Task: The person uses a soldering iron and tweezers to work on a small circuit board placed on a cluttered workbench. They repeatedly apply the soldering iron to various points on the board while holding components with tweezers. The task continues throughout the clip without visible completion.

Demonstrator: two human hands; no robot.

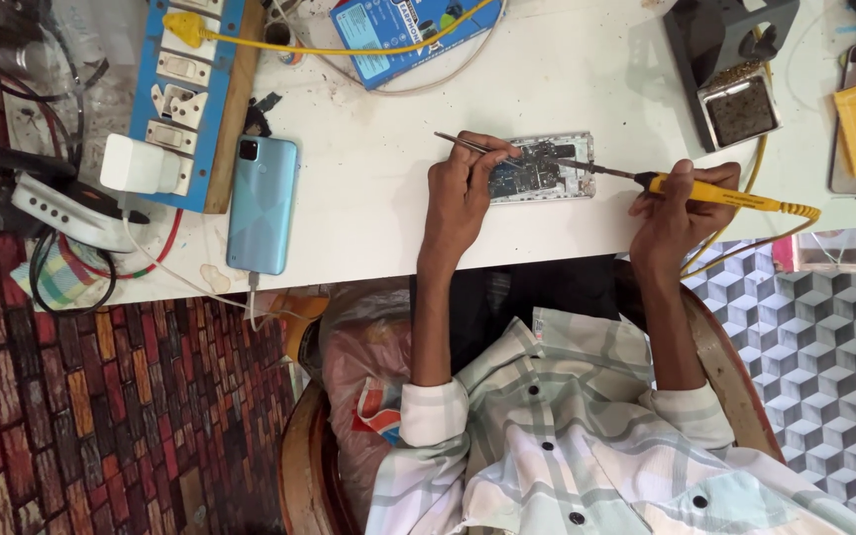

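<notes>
Opened phone: back cover off, circuit board exposed; lies flat on the white table, near its front edge, between the two hands.
Left hand: grip clenched on thin metal tweezers; the tips reach the board at the phone's 9 o'clock end.
Right hand: grip closed round the yellow handle of a soldering iron; the dark tip points toward 9 o'clock and meets the phone's 3 o'clock end, contact with the board probable but too small to confirm.
Iron cable: yellow, trailing off the table edge at 3 o'clock of the right hand.
Blue phone: face down, well apart at 9 o'clock of the opened phone, a white cable plugged into its lower end.
Power strip: blue, at 10 o'clock, white charger plugged in.
Iron stand: dark, at 1 o'clock, holding a sponge tray.
Blue box: at 12 o'clock, table's far edge.
</notes>
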